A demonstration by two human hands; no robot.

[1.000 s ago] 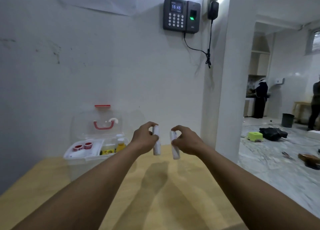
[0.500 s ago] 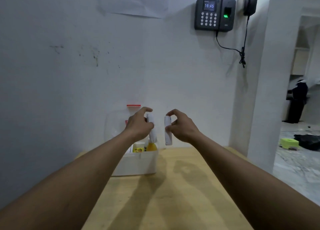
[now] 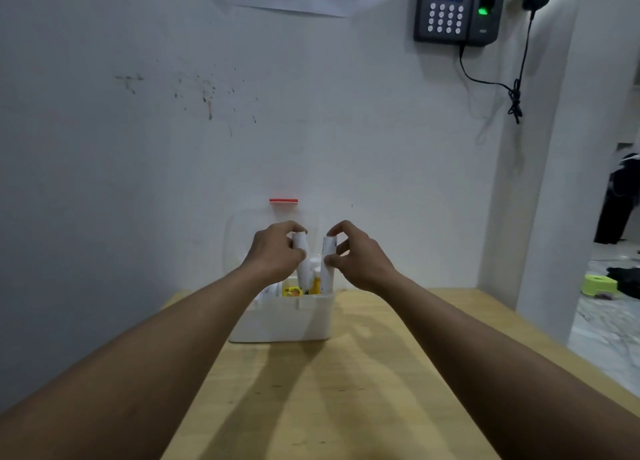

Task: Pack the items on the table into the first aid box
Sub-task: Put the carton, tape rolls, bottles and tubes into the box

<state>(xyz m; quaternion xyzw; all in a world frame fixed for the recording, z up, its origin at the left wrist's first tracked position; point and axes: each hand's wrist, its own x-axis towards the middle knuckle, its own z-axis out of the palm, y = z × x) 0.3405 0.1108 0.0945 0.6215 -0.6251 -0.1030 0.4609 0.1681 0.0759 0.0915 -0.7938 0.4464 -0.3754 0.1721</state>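
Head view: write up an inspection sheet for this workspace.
Surface: wooden table, bare in front of the box.
Job's things: white first aid box, clear lid up, yellow items inside; two white rolls, left roll and right roll, over the opening.
Clutter: nothing seen.
Grippers: left hand grips the left roll; right hand grips the right roll.
Cables: black cable hangs from the wall keypad terminal.
Surroundings: white wall; doorway on the right, green stool on the floor.

White plastic first aid box (image 3: 280,321) stood open-topped; raised clear lid (image 3: 242,238) blocked behind; wooden counter (image 3: 346,390) in front lay free.
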